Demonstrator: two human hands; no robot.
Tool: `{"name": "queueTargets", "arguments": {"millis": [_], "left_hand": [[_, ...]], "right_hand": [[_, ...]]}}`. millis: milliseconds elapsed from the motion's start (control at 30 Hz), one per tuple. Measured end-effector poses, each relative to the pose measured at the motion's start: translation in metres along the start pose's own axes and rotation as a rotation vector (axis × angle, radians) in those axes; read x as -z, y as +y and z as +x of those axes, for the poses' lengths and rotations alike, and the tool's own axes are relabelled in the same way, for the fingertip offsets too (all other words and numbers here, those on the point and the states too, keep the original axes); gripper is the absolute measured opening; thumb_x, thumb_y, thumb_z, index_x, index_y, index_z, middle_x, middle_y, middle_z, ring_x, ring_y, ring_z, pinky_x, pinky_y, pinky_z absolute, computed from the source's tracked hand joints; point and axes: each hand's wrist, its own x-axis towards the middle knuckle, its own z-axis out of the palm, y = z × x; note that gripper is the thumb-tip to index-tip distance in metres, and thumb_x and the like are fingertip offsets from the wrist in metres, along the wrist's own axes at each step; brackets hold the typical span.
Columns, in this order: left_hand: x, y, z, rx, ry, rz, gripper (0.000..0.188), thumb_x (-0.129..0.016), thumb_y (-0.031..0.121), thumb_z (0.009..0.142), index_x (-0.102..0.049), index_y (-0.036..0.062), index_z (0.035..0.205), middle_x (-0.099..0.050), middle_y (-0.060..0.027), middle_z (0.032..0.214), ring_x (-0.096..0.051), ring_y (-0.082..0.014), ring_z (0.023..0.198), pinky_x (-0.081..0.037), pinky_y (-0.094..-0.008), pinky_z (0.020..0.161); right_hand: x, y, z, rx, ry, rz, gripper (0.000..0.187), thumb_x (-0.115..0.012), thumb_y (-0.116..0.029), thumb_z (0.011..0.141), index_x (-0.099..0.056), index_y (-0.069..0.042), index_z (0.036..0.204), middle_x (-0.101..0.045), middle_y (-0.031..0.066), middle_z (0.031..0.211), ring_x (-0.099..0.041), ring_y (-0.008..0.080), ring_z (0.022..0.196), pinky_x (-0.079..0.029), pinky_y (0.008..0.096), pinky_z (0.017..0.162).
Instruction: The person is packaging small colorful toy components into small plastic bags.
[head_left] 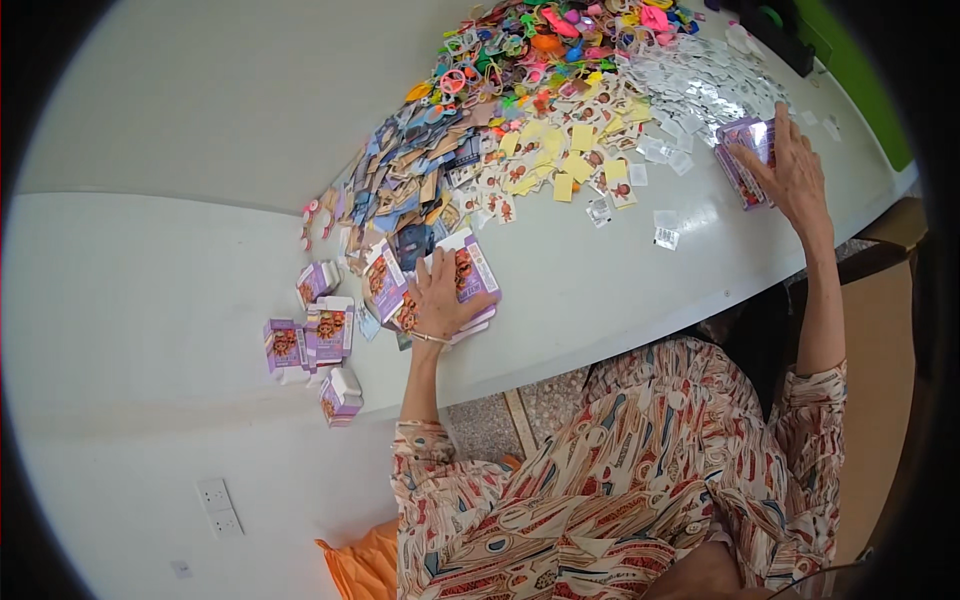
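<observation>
My left hand (440,300) lies palm down with its fingers spread, touching a fanned pile of flattened purple and white printed boxes (478,262) on the table. Off to the far right, my right hand (797,178) grips a stack of purple printed flat boxes (738,190), with the thumb on top and the fingers along its right side. The undersides of both piles are hidden. To the left of my left hand stand several made-up purple and white small boxes (330,325).
Across the white table (590,290) spreads a big heap of colourful plastic trinkets (545,45). Nearer lie blue and brown printed cards (410,165), yellow paper pieces (578,165) and small silvery clear packets (700,75). An orange bag (362,562) sits low at left, below a wall socket (219,507).
</observation>
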Motion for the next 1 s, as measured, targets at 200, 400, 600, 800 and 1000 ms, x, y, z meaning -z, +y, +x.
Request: {"name": "queueTargets", "arguments": {"millis": [200,400,600,800,1000], "left_hand": [[-0.001,-0.023,0.007,-0.233,0.095,-0.037,0.082,-0.078,0.052,0.062,-0.053,0.0068,0.126,-0.051,-0.0161,0.126,-0.046,-0.0356,0.114,-0.033,-0.0457,0.097],[0.033,0.065,0.047,-0.26,0.571,-0.224,0.006,-0.068,0.005,0.077,-0.064,0.0047,0.082,-0.059,-0.0081,0.077,-0.052,-0.0264,0.077,-0.04,-0.037,0.072],[0.037,0.195,0.029,-0.46,0.542,-0.498,0.013,-0.066,0.005,0.077,-0.064,0.0075,0.09,-0.061,-0.0065,0.085,-0.052,-0.0264,0.09,-0.036,-0.0388,0.083],[0.025,0.222,0.021,-0.494,0.547,-0.571,0.025,-0.067,0.005,0.077,-0.063,0.0046,0.101,-0.061,-0.0086,0.1,-0.051,-0.0267,0.101,-0.034,-0.0395,0.09],[0.014,0.199,0.018,-0.318,0.221,-1.005,0.044,-0.07,0.006,0.079,-0.055,0.0022,0.12,-0.058,-0.011,0.113,-0.055,-0.0243,0.1,-0.043,-0.037,0.089]], "right_hand": [[0.021,-0.041,-0.032,0.297,0.4,0.106,0.083,-0.073,-0.04,0.075,-0.037,0.001,0.137,-0.048,0.0219,0.131,-0.045,0.0385,0.12,-0.036,0.0464,0.101],[-0.008,-0.112,-0.108,0.485,0.045,0.624,0.088,-0.082,-0.032,0.067,-0.036,0.009,0.13,-0.049,0.026,0.119,-0.048,0.0426,0.11,-0.041,0.0449,0.096],[-0.023,-0.136,-0.121,0.4,-0.154,0.653,0.105,-0.084,-0.031,0.059,-0.023,0.012,0.133,-0.045,0.0252,0.115,-0.048,0.0417,0.105,-0.044,0.0434,0.091],[-0.028,-0.108,-0.123,0.218,-0.196,0.685,0.102,-0.082,-0.033,0.059,-0.025,0.01,0.132,-0.049,0.0255,0.111,-0.054,0.0405,0.101,-0.048,0.043,0.084],[-0.024,-0.085,-0.121,0.158,-0.244,0.777,0.091,-0.082,-0.034,0.061,-0.034,0.009,0.126,-0.055,0.027,0.109,-0.06,0.0404,0.093,-0.051,0.0436,0.079]]}}
